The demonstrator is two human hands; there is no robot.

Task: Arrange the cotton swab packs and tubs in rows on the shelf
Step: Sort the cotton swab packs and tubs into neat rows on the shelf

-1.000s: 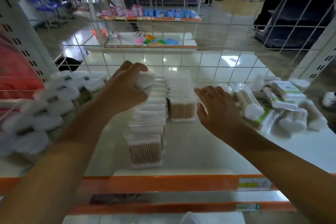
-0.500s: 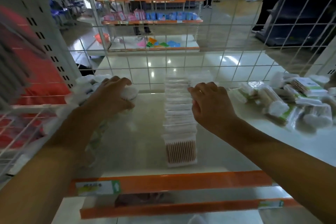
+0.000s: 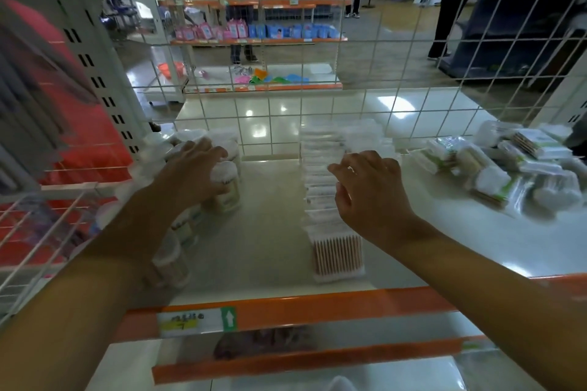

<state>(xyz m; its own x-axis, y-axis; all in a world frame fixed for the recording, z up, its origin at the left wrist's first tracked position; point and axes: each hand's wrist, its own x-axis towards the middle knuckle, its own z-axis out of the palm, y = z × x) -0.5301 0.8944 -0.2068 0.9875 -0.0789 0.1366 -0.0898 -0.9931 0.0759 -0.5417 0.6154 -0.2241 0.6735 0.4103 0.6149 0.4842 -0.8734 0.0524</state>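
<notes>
The left hand (image 3: 193, 171) has its fingers spread and bent down over the white lid of a cotton swab tub (image 3: 225, 187), the fingertips draped across the lid's near edge and the thumb side hidden behind the palm; whether the fingers actually clamp the tub or only lie on top of it cannot be told. The wrist is bent slightly upward and the bare forearm runs back toward the lower left corner. That tub stands at the right edge of a cluster of round tubs (image 3: 178, 232) gathered at the left end of the white shelf (image 3: 273, 222), beside the wire side panel (image 3: 41, 232).

The right hand (image 3: 370, 190) hangs palm down with its fingers loosely curled and holding nothing, a ring (image 3: 350, 169) on one finger. Its fingertips sit over the right side of a row of flat cotton swab packs (image 3: 320, 174) that runs from the back wire grid (image 3: 349, 105) toward the front of the shelf, ending in a pack (image 3: 338, 254) whose pink sticks face the camera. Contact between the fingers and the packs is unclear. The forearm stretches back to the lower right.

A loose heap of bagged cotton swabs (image 3: 495, 174) lies at the right end of the shelf, well apart from the row. An orange price rail (image 3: 317, 308) edges the shelf front.
</notes>
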